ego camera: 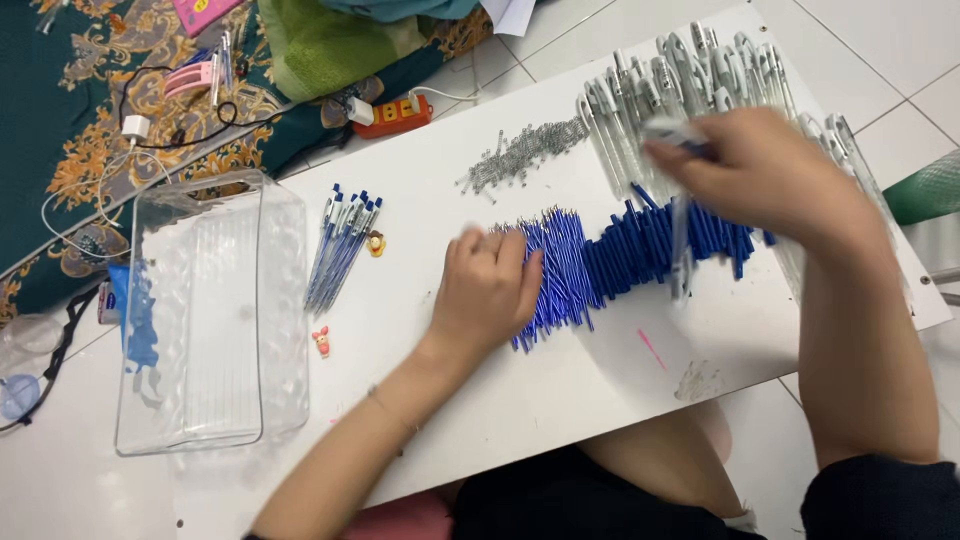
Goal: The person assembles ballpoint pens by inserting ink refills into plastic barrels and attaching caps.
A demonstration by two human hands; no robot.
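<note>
Blue refills under my flat, open left hand; my right hand pinches a clear barrel, which I judge needs a refill next.

A clear plastic container, rectangular and open-topped, stands at the left end of the white desk. A blue-and-white wrapper or label shows through its left wall, but its exact form cannot be determined. A pink flat package or card lies at the upper edge on the patterned fabric; no screens or signs are visible.
</note>
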